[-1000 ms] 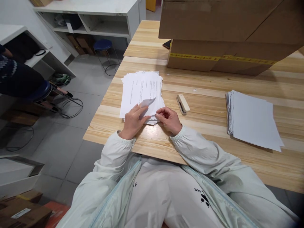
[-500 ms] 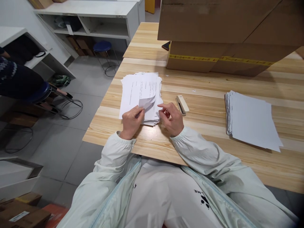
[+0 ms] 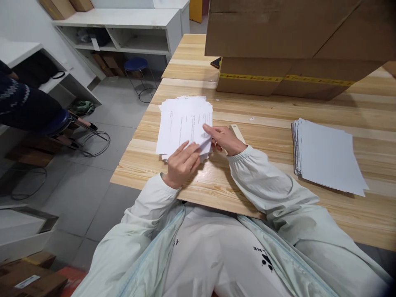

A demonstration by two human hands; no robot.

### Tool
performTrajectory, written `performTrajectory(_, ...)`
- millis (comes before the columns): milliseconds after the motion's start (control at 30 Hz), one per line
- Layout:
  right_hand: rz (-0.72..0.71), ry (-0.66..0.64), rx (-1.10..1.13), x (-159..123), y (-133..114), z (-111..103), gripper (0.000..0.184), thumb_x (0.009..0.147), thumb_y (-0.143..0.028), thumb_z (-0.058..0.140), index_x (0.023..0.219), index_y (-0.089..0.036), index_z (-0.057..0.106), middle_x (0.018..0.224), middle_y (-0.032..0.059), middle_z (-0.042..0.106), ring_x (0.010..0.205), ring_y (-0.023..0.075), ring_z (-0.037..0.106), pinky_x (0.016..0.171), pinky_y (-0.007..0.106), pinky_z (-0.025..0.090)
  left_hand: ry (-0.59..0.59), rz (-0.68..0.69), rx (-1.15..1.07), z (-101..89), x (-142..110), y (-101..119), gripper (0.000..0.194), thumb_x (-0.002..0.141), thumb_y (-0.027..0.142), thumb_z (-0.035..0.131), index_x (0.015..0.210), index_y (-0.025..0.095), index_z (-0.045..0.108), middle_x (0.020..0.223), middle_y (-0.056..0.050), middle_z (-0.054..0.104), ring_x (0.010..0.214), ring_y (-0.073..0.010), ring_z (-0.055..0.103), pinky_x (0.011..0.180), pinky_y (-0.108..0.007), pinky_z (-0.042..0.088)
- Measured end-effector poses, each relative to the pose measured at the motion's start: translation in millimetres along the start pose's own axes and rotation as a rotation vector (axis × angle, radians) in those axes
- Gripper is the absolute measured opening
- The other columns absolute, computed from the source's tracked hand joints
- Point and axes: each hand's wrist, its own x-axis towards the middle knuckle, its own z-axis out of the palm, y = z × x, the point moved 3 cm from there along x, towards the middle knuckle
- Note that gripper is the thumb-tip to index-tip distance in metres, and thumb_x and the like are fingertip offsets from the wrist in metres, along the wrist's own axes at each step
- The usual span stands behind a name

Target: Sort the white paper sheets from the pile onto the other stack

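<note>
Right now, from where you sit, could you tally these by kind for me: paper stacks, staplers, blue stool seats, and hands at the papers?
Paper stacks: 2 (printed stack, blank-topped stack)
Stapler, partly hidden: 1
Blue stool seats: 2
Hands: 2 (left hand, right hand)
Total: 7

A large brown cardboard box [image 3: 247, 86] with yellow tape stands towards the far edge of the pale wooden table [image 3: 262, 173], a dark, flat, phone-like object [image 3: 215, 62] at its left. Beyond the table's left edge, a round blue stool [image 3: 136, 64] with metal legs stands on the grey tiled floor [image 3: 108, 97].
</note>
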Motion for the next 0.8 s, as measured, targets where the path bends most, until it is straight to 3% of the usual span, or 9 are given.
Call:
performTrajectory(100, -0.054, -0.001, 0.092, -13, 5, -8, 0.046, 0.059, -0.056, 0.086, 0.071, -0.015, 0.069, 0.062, 0.0018, 0.064, 0.056, 0.0129, 0.053, 0.051, 0.027, 0.042, -0.044, 0.159, -0.152, -8.0, -6, 31, 0.022, 0.096, 0.022, 0.050, 0.105, 0.024, 0.070, 0.115, -0.004, 0.077, 0.113, -0.0193, 0.072, 0.106, -0.042, 0.058)
performTrajectory(167, -0.158, 0.080, 0.088, -32, 8, -21, 0.035, 0.061, -0.046, 0.087, 0.074, -0.016, 0.073, 0.069, 0.0017, 0.069, 0.061, 0.0144, 0.057, 0.057, 0.030, 0.046, 0.008, 0.157, -0.263, -19.9, -6, 42, 0.032, 0.099, 0.027, 0.048, 0.127, 0.027, 0.061, 0.125, -0.005, 0.073, 0.125, -0.0203, 0.065, 0.111, -0.044, 0.053)
performTrajectory(233, -0.249, 0.201, 0.066, -58, 12, -38, 0.023, 0.068, -0.039, 0.083, 0.077, -0.019, 0.076, 0.074, 0.0019, 0.072, 0.064, 0.0164, 0.061, 0.060, 0.032, 0.049, 0.101, -0.057, -0.316, -31.9, -1, 36, 0.048, 0.103, 0.037, 0.038, 0.150, 0.030, 0.039, 0.144, -0.009, 0.061, 0.139, -0.0221, 0.053, 0.114, -0.047, 0.049)
performTrajectory(300, -0.318, 0.305, 0.064, -86, 14, -54, 0.014, 0.071, -0.034, 0.081, 0.080, -0.023, 0.078, 0.079, 0.0022, 0.074, 0.068, 0.0184, 0.064, 0.062, 0.035, 0.052, 0.136, -0.334, -0.374, -36.7, 6, 21, 0.055, 0.105, 0.046, 0.023, 0.158, 0.032, 0.016, 0.158, -0.009, 0.045, 0.145, -0.0224, 0.044, 0.113, -0.045, 0.049)
performTrajectory(367, -0.369, 0.345, 0.060, -109, 18, -64, 0.010, 0.072, -0.030, 0.081, 0.081, -0.026, 0.078, 0.080, 0.0020, 0.074, 0.070, 0.0190, 0.066, 0.063, 0.035, 0.054, 0.017, -0.469, -0.534, -29.1, 13, 11, 0.058, 0.105, 0.052, 0.010, 0.159, 0.033, 0.010, 0.159, -0.009, 0.043, 0.143, -0.0215, 0.048, 0.109, -0.042, 0.052)
performTrajectory(467, -0.379, 0.323, 0.028, -126, 27, -69, 0.009, 0.072, -0.031, 0.082, 0.078, -0.025, 0.077, 0.076, 0.0020, 0.074, 0.068, 0.0181, 0.066, 0.060, 0.032, 0.055, -0.226, -0.546, -0.878, -4.2, 19, 13, 0.072, 0.099, 0.063, 0.000, 0.154, 0.029, 0.033, 0.143, -0.009, 0.061, 0.132, -0.0232, 0.059, 0.105, -0.044, 0.054)
performTrajectory(567, -0.331, 0.332, 0.045, -129, 42, -69, 0.016, 0.071, -0.035, 0.083, 0.078, -0.023, 0.077, 0.076, 0.0021, 0.075, 0.065, 0.0181, 0.067, 0.058, 0.031, 0.056, -0.305, -0.735, -1.334, 19.2, 19, 27, 0.074, 0.098, 0.070, 0.018, 0.137, 0.021, 0.058, 0.126, -0.010, 0.072, 0.128, -0.0271, 0.062, 0.108, -0.046, 0.050)
performTrajectory(700, -0.284, 0.356, 0.048, -127, 58, -71, 0.023, 0.072, -0.043, 0.082, 0.079, -0.021, 0.078, 0.080, 0.0027, 0.077, 0.072, 0.0204, 0.070, 0.064, 0.033, 0.058, -0.319, -1.051, -1.838, 35.6, 18, 42, 0.040, 0.091, 0.043, 0.066, 0.116, 0.012, 0.071, 0.112, -0.010, 0.077, 0.122, -0.0290, 0.066, 0.110, -0.040, 0.049)
performTrajectory(800, -0.280, 0.439, 0.074, -126, 66, -77, 0.028, 0.073, -0.049, 0.081, 0.077, -0.021, 0.078, 0.084, 0.0025, 0.077, 0.080, 0.0215, 0.071, 0.072, 0.035, 0.059, -0.247, -1.163, -1.898, 37.1, 18, 40, 0.026, 0.088, 0.026, 0.070, 0.108, 0.011, 0.073, 0.106, -0.010, 0.078, 0.117, -0.0273, 0.069, 0.110, -0.039, 0.049)
